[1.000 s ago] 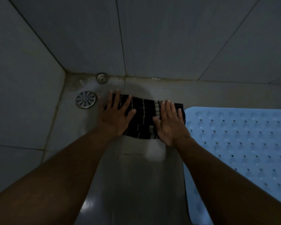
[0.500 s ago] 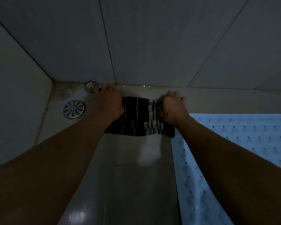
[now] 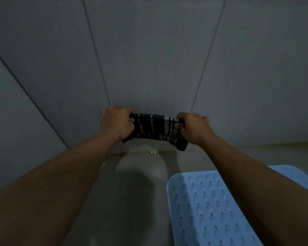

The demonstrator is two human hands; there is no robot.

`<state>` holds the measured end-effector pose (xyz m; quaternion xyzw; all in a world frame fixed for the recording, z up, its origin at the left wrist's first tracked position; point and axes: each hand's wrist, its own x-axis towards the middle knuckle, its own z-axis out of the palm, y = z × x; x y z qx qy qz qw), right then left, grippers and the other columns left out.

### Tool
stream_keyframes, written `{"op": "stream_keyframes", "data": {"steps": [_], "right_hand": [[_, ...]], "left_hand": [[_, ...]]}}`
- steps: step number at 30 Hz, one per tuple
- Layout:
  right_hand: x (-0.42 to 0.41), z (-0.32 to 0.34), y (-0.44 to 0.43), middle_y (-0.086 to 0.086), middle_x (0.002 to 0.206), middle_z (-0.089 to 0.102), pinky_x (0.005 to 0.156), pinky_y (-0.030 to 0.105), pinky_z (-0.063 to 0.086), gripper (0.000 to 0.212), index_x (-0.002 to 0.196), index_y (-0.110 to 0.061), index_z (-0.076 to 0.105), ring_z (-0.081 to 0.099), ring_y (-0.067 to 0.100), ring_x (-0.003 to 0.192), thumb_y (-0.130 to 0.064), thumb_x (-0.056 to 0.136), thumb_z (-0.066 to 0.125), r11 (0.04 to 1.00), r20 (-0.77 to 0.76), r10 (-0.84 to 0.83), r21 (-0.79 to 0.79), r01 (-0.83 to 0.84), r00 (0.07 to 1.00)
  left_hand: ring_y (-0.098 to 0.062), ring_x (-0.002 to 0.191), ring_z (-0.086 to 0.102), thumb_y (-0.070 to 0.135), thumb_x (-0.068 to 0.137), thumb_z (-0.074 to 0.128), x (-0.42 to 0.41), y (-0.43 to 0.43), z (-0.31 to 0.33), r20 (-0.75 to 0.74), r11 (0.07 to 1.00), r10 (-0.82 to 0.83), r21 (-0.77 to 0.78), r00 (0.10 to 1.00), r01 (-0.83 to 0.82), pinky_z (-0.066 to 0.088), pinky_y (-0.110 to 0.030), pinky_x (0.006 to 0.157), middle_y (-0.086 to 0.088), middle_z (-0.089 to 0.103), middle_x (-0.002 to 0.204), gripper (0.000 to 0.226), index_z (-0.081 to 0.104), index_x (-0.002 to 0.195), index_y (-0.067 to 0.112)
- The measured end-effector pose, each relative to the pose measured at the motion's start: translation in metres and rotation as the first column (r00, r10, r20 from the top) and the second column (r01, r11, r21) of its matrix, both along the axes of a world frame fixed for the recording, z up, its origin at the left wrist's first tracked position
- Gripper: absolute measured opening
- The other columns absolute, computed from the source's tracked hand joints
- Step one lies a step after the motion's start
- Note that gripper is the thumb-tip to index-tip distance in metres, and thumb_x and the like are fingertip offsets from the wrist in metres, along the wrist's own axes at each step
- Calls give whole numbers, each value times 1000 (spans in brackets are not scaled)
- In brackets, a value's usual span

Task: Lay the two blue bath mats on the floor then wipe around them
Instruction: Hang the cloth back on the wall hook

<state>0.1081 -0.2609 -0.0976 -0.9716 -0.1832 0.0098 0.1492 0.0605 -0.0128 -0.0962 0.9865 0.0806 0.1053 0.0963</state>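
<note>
**Both hands gripping a striped cloth at the base of the wall**

The left hand [image 3: 116, 124] is curling its fingers tightly around the left end of a dark cloth with pale stripes [image 3: 154, 132], knuckles facing the camera and fingertips brushing the tiled wall [image 3: 149, 59]. The right hand [image 3: 194, 129] is pinching the cloth's right end, thumb and fingers closed on the bunched fabric. The two hands are holding apart from each other, with the cloth stretching between them and its lower edge hanging loose, the right corner drooping lowest. The cloth is sitting up off the floor [image 3: 132, 192], in front of the wall just above the seam where wall and floor meet. Both bare forearms are reaching forward from the bottom corners of the view.

A blue bath mat [image 3: 203, 210], dotted with small holes, is lying flat on the floor at the lower right, partly under the right forearm. Only this one mat is showing.
</note>
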Motion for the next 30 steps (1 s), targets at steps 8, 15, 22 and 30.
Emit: {"op": "stream_keyframes", "data": {"steps": [8,15,22,30], "right_hand": [[14,186,-73,-2,90,61,94,42,49,19,76,-31,55,60,25,98,-29,92,65,991,-96,91,104,-81,991],[20,352,-159,-7,74,62,58,22,39,15,76,-24,64,58,12,74,-26,91,69,991,-154,36,134,-15,988],[11,530,-253,-4,78,66,58,25,40,17,81,-21,67,60,10,74,-33,93,64,983,-137,-86,148,107,987],[5,720,-385,0,73,65,61,28,42,18,77,-15,67,57,14,69,-29,90,66,945,-177,-276,131,301,945]], "left_hand": [[-30,107,62,22,92,60,10,-59,171,104,987,-64,-139,992,79,46,-35,88,-6,71,114,21,69,110,27],[-23,93,65,20,90,67,28,-127,318,58,921,-218,-319,974,225,51,-31,84,0,72,95,13,74,100,24],[-18,88,67,22,90,69,58,-210,497,7,824,-358,-467,934,320,51,-29,84,4,73,89,10,74,88,31],[-12,84,72,21,90,72,112,-343,682,-1,689,-554,-563,833,457,54,-29,86,7,78,84,11,80,95,25]]}}
